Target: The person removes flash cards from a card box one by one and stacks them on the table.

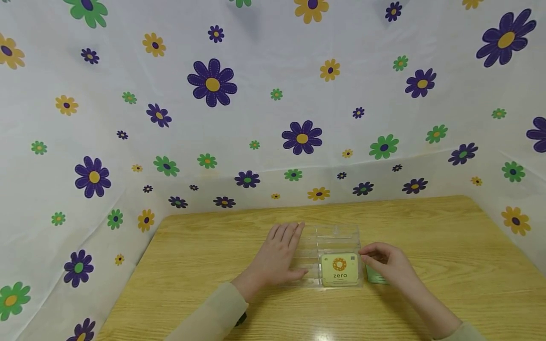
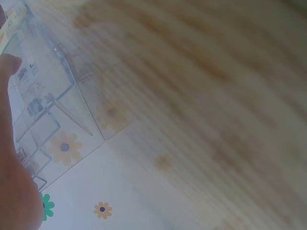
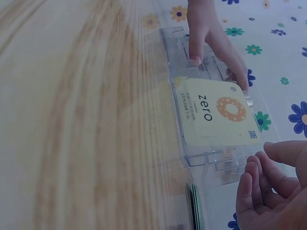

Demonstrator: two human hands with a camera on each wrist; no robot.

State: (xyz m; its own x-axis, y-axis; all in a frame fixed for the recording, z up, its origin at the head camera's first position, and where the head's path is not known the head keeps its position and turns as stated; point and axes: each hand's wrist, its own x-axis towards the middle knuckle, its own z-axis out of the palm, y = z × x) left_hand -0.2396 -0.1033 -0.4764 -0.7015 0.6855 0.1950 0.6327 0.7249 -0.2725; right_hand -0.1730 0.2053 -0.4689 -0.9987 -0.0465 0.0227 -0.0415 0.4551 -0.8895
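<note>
A clear plastic divided box [image 1: 339, 240] lies on the table. One of its front compartments holds a yellow card [image 1: 340, 277] printed with "zero" and an orange ring, printed face up. My left hand [image 1: 275, 258] rests across the left half of the box, fingers extended and thumb spread toward the card. At the box's right edge is my right hand [image 1: 391, 265], its fingers loosely bent and nothing showing between them in the right wrist view. Beside the box, partly hidden under that hand, sits a stack of green cards [image 1: 377, 276], seen edge-on as a thin stack [image 3: 195, 206] in the right wrist view.
The wooden table [image 1: 213, 246] extends on both sides of the box. A white cloth [image 1: 256, 113] with purple, orange and green flowers hangs behind the table and along its sides. A dark band [image 1: 241, 318] shows at the left sleeve.
</note>
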